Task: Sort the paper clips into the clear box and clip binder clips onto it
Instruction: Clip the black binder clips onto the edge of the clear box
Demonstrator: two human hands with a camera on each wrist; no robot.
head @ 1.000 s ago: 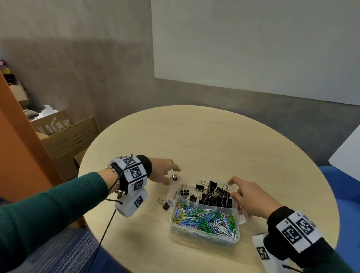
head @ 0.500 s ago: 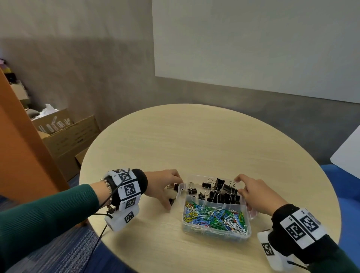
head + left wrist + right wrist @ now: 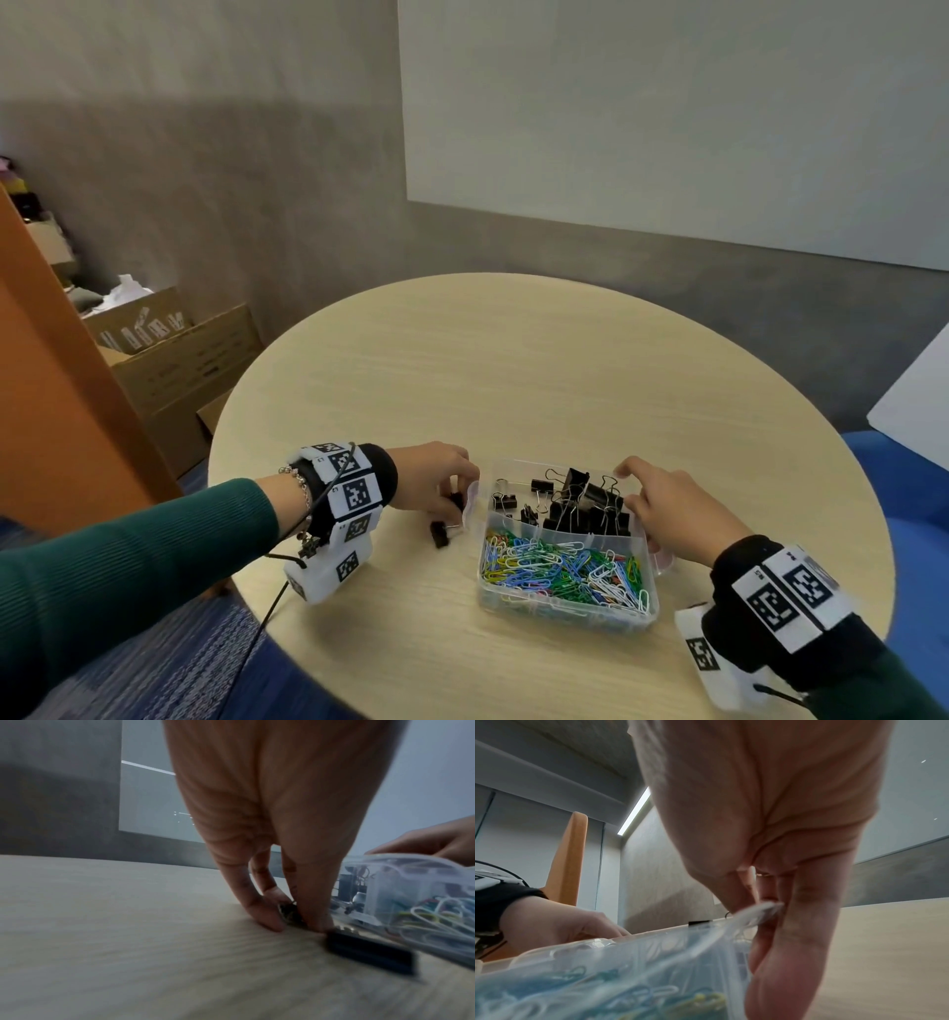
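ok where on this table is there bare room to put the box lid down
The far half of the round table, beyond the clear box and both hands, is bare wood. The near strip in front of the box is bare too, but narrower. It is crowded left of the box, where the left hand pinches a binder clip and another binder clip lies loose.

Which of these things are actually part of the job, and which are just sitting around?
Job: clear box, paper clips, binder clips, loose binder clip, left hand pinching one, right hand gripping the box rim.
Lying about: cardboard boxes, whiteboard.
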